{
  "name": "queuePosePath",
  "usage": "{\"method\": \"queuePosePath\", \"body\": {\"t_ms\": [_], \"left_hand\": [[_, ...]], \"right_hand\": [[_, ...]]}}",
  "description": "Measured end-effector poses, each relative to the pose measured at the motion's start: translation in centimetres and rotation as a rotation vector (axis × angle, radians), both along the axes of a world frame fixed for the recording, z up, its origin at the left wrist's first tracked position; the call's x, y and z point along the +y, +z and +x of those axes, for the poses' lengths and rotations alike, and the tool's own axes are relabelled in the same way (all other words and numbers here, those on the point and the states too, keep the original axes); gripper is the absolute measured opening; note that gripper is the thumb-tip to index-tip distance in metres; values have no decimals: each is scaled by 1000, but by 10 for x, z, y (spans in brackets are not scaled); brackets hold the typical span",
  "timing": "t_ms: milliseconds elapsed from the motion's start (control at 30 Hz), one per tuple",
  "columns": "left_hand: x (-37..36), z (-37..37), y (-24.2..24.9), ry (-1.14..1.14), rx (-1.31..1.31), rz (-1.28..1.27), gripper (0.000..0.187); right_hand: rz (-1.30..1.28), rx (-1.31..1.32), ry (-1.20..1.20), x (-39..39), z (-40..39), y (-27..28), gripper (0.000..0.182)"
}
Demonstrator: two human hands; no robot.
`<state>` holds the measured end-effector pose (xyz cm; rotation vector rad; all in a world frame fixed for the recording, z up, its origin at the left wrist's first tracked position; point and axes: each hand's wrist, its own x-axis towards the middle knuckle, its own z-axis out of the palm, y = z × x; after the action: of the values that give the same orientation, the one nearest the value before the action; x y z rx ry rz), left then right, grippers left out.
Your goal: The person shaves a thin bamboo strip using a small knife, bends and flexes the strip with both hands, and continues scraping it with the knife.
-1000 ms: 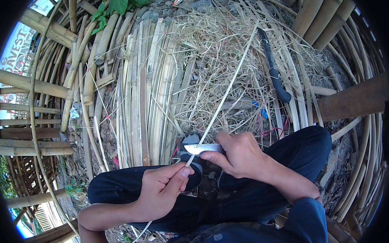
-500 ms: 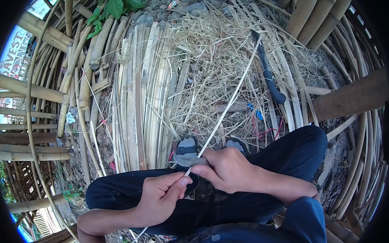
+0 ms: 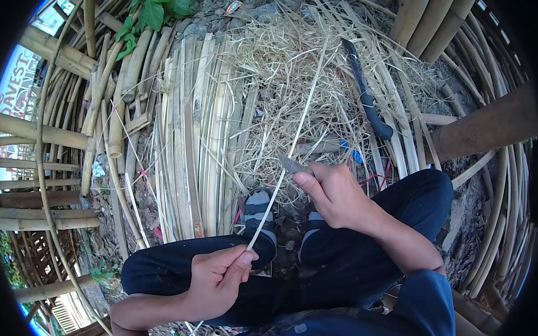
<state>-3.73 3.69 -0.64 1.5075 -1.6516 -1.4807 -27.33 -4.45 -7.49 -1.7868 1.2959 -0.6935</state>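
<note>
My left hand (image 3: 220,280) pinches a long, thin, pale bamboo strip (image 3: 307,107) low down, in front of my lap. From there the strip slants up and away over the shavings, and its lower end comes out below my left wrist. My right hand (image 3: 337,194) is closed round a small knife, its handle hidden in the fist. The short grey knife blade (image 3: 291,164) points left and lies against or just over the strip, partway along it; contact is hard to make out.
Curly bamboo shavings (image 3: 272,79) cover the ground ahead. Split bamboo slats (image 3: 190,124) lie to their left. A dark sheathed-looking curved tool (image 3: 366,91) rests at right. Bamboo poles (image 3: 425,25) and a thick post (image 3: 487,125) stand right; stacked bamboo (image 3: 39,130) fills the left.
My right hand with the knife has slid forward along the strip, away from my left hand. The strip's far end has swung left. My left hand has stayed almost in place.
</note>
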Motion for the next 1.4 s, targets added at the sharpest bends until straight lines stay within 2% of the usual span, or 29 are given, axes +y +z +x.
{"method": "queuePosePath", "body": {"t_ms": [67,167,200,300,367,433,633,967,1200,1267,1400], "left_hand": [[-1,1,3,27,-27,110,17],[-5,-1,2,50,-9,117,16],[-6,-2,2,52,-9,114,16],[-5,-5,-3,-33,-81,-4,15],[-2,-6,-9,-36,-86,-155,14],[0,-6,-10,-29,-95,-173,14],[-4,-4,0,-54,-153,-190,12],[-5,-2,2,-1,-158,-158,13],[-6,0,3,-6,-164,-147,14],[-5,0,4,11,-166,-135,14],[-4,0,4,10,-156,-112,14]], "right_hand": [[-10,49,-5,-2,-4,3,54],[-19,22,37,9,9,7,55],[-42,-14,124,16,15,12,56],[-45,-80,290,36,31,9,57],[-34,-95,292,39,35,3,58],[-132,42,282,35,33,4,58],[-230,96,204,24,21,7,59],[-258,229,133,11,10,5,54],[-264,223,127,6,7,3,54],[-208,214,39,2,4,2,62],[-237,271,14,-5,-5,2,61]]}}
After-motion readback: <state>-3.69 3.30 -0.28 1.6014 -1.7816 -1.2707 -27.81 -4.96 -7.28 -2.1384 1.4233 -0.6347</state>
